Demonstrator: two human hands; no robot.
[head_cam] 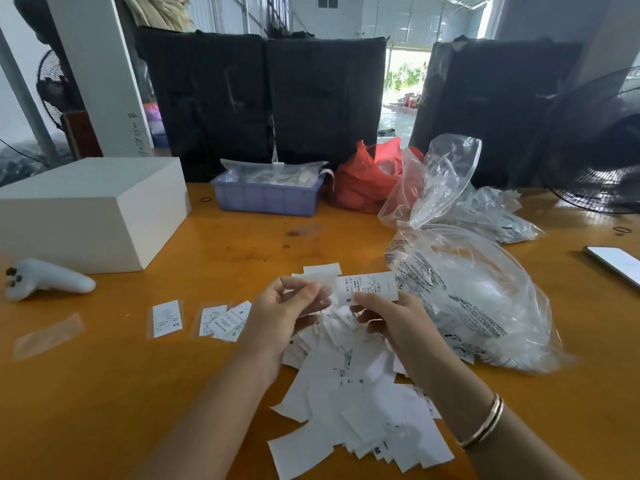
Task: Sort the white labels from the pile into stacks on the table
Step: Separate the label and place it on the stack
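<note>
We hold an S label [367, 287] above the pile [349, 386], right hand [388, 317] pinching it face-up to read its size; left hand [287, 306] pinches another label [317, 282].

The pile of labels [349, 393] lies near the table's [173, 393] front edge, at centre. Both hands are raised above the pile's far end, the left hand [280, 313] left of the right hand [388, 317]. Two small stacks [168, 318] [225, 320] lie on the table left of the pile. The box [90, 209] sits far left, the handheld device [45, 278] before it. The tray [266, 192] stands at the far edge, centre. The bag [467, 282] lies right of the pile, the phone [616, 263] at the right edge
</note>
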